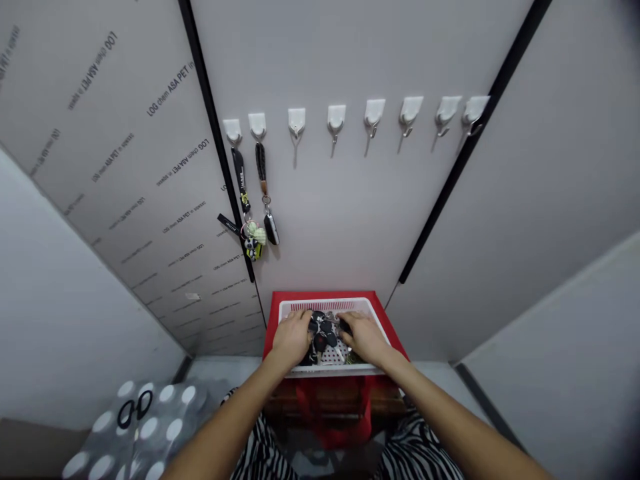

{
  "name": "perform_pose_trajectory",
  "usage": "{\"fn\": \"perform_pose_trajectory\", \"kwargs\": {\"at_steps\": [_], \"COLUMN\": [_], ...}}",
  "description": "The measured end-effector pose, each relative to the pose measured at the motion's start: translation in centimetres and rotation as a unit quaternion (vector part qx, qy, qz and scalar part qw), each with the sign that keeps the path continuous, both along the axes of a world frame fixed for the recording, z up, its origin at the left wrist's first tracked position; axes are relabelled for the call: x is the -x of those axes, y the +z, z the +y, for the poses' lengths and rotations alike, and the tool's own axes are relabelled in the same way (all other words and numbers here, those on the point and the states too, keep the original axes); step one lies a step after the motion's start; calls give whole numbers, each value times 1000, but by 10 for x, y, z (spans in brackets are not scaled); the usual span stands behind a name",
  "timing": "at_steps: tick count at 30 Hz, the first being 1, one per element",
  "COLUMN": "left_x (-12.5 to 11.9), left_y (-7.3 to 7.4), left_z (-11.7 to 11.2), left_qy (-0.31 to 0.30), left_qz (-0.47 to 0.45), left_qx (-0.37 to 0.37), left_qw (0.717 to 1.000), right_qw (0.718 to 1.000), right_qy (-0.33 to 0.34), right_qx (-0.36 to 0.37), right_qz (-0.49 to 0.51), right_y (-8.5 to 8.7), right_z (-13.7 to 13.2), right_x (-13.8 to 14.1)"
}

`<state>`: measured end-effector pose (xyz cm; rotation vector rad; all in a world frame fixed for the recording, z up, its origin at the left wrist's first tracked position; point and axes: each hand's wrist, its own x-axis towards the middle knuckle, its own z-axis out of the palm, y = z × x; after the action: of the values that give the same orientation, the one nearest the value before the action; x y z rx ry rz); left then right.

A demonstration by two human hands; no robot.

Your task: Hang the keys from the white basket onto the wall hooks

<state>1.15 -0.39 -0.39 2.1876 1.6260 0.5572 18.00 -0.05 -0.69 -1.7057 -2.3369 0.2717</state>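
A white plastic basket (295, 306) holds a jumble of black key fobs (326, 328) and clear plastic wrapping. Both my hands reach into it. At the left side, my left hand (291, 339) has its fingers curled against the dark fobs; what lies in its grasp is partly hidden. Across from it, my right hand (367, 338) bends thumb and fingers around something dark among the wrapping that I cannot make out. On the wall above, a black strap with charms (254, 240) and a braided keychain with a car key (271, 228) hang from the two leftmost hooks.
White adhesive hooks (337, 119) run in a row across the grey panel. Under the basket lies red fabric (387, 327) with hanging straps, above a wooden surface (283, 403). Black-handled scissors (135, 409) rest on a polka-dot covering (165, 427) at lower left.
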Motion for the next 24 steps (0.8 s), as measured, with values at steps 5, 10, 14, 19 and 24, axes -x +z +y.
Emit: {"fn": "perform_pose_trajectory", "kwargs": {"at_steps": [5,10,14,19,24], "left_x": [-3,-1,4,13,16], "left_y": [-4,-4,-1,7,14], "left_z": [6,6,8,16,18], "left_qy": [-13,-13,-4,9,13], "left_qz": [10,24,-28,-144,-185], "left_qx": [-24,-43,-33,1,29], "left_qw": [1000,999,999,990,982], "right_qw": [1000,998,986,970,967], "right_qy": [18,12,-20,-26,-25], "right_qx": [-12,9,-25,-16,-25], "right_qz": [4,54,165,242,252], "right_y": [-2,-7,-4,5,12], "right_z": [7,12,13,10,6], "right_x": [11,9,-1,-11,-12]}}
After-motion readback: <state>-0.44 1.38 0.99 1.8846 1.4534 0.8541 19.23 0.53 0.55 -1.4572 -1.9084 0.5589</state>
